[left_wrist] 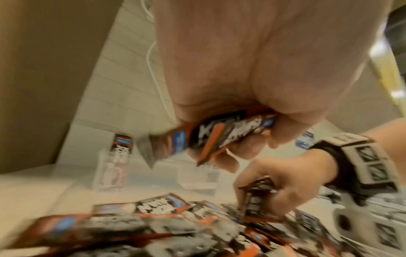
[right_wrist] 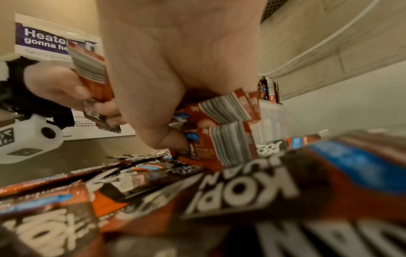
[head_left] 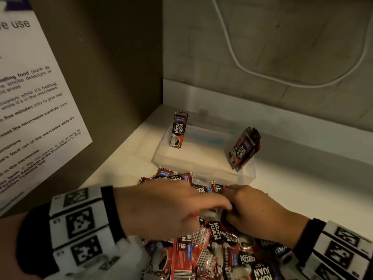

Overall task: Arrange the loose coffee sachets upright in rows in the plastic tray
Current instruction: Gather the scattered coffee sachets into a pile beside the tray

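Observation:
A clear plastic tray (head_left: pixel 203 158) sits on the white counter by the back wall. One red-and-black coffee sachet (head_left: pixel 178 129) stands upright in its far left corner, and a bundle of sachets (head_left: pixel 245 148) stands at its right end. In front of the tray lies a heap of loose sachets (head_left: pixel 212 251). Both hands meet above the heap. My left hand (head_left: pixel 212 207) grips a few sachets (left_wrist: pixel 208 137) in curled fingers. My right hand (head_left: pixel 236 209) also holds sachets (right_wrist: pixel 219 118), pinched between thumb and fingers.
A brown side panel with a printed paper notice (head_left: pixel 30 98) closes off the left. A white cable (head_left: pixel 282 79) hangs on the tiled back wall. A raised white ledge (head_left: pixel 292 122) runs behind the tray. Bare counter (head_left: pixel 312 188) lies to the right.

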